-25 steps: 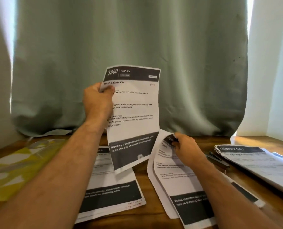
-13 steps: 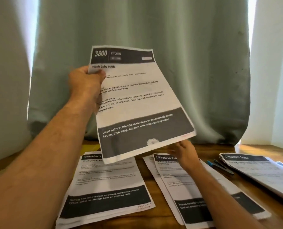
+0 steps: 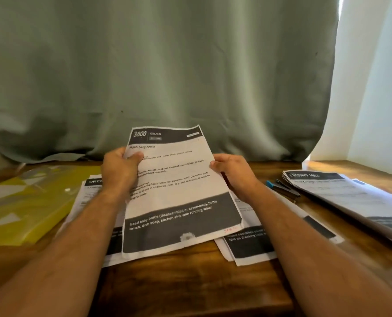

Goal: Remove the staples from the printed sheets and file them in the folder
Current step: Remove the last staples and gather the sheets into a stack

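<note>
You've got both hands on the kitchen sheet [image 3: 176, 191]: left hand [image 3: 119, 170] fingers pinching its left edge, right hand [image 3: 234, 172] fingers curled round its right edge, above the desk [image 3: 190, 287].

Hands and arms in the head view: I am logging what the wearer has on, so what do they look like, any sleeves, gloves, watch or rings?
Both forearms are bare up to the frame's edge, with no sleeve in view. The left hand and right hand wear no gloves. No watch, band or ring shows on the visible sides of either wrist or hand.
</note>
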The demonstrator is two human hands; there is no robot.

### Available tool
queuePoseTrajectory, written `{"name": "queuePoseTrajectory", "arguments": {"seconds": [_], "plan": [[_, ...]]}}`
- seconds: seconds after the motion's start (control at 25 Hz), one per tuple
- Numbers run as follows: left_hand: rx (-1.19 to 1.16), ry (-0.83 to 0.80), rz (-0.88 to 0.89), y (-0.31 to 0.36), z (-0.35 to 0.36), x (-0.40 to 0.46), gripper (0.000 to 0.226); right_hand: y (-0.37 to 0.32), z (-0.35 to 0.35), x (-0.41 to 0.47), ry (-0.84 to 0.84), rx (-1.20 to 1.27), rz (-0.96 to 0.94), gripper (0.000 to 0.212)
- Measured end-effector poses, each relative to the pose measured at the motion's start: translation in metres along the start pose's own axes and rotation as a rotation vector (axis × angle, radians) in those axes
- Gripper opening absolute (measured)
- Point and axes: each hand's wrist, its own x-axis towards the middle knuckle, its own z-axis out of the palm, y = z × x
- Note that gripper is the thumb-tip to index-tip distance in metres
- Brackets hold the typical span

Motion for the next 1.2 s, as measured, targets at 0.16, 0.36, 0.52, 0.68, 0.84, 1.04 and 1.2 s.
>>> {"name": "queuePoseTrajectory", "arguments": {"seconds": [0.16,0.36,0.52,0.68,0.84,1.04,1.2], "plan": [[-0.096,-0.037,-0.052,-0.003,-0.002,0.0,0.011,-0.003,0.001,-0.004,0.031,-0.053,-0.017,0.027],[-0.226,-0.095,-0.036,0.008,-0.006,-0.009,0.029,0.001,0.001,-0.004,-0.004,-0.002,0.008,0.045],[-0.248,-0.035,-0.033,0.005,-0.015,-0.002,0.033,-0.002,0.003,-0.009,-0.104,0.063,0.093,0.062],[-0.242,0.11,-0.035,-0.001,-0.025,0.01,0.026,-0.006,-0.001,-0.017,-0.351,0.052,0.319,0.067],[-0.159,0.21,-0.008,-0.008,-0.03,0.013,0.026,-0.009,-0.006,-0.022,-0.496,0.098,0.482,0.071],[-0.13,0.228,-0.011,-0.012,-0.03,0.014,0.029,-0.011,-0.011,-0.026,-0.506,0.222,0.541,0.066],[-0.131,0.227,-0.039,-0.013,-0.028,0.015,0.028,-0.012,-0.011,-0.025,-0.465,0.343,0.52,0.065]]}}
